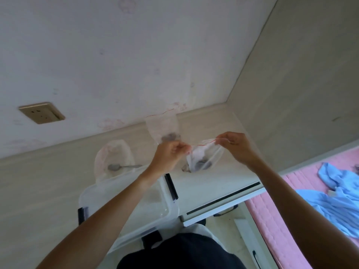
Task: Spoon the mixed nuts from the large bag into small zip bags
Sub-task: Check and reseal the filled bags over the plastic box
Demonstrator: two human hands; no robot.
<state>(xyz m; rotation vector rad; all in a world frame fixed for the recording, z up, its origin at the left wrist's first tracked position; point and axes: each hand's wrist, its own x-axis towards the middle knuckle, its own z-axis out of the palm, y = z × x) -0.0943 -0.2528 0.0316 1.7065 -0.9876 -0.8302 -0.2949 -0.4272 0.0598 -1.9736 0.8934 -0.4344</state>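
A small clear zip bag (204,157) with a red seal line hangs in the air above the desk, a few dark nuts at its bottom. My left hand (171,152) pinches its left top corner and my right hand (236,143) pinches its right top corner. Behind it a second small zip bag (162,127) with nuts inside stands against the wall. To the left, the large bag (113,158) lies open on the desk with a metal spoon (121,167) resting in it.
A clear plastic storage box with black latches (155,193) sits under my left forearm on the pale desk (38,181). A wall socket (41,113) is at the left. A pink mat with blue cloth (334,195) lies at the right, beyond the desk's edge.
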